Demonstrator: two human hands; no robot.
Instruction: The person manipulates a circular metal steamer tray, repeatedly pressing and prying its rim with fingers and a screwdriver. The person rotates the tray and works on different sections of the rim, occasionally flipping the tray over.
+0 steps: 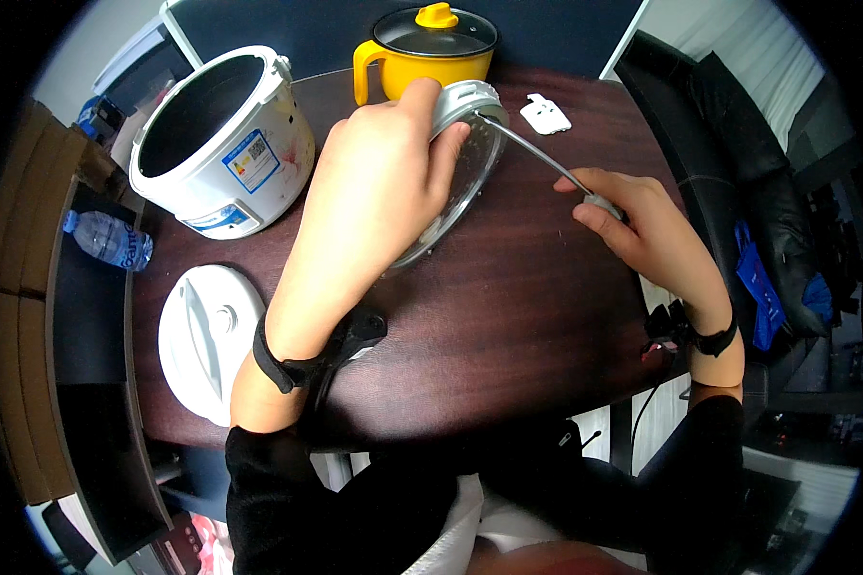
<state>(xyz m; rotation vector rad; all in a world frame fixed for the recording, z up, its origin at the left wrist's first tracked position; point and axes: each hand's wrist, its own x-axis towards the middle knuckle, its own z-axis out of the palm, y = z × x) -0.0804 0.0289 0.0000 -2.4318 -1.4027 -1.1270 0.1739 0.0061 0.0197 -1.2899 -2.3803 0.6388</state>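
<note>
While left hand [379, 182] gripped tilted glass lid [465, 158] by rim — steadying it above dark table [508, 316] — right hand [638, 225] pinched metal spoon [537, 153], tip reaching lid's inner face. White cooker [225, 144], yellow pot [427, 53] stood behind.

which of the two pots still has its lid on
The yellow pot at the table's far edge; a dark glass lid covers it, while the white rice cooker stands open.

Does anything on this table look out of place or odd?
The white rice cooker stands open, its white lid lying apart near the table's front edge. The left hand holds a glass lid tilted, not flat.
</note>
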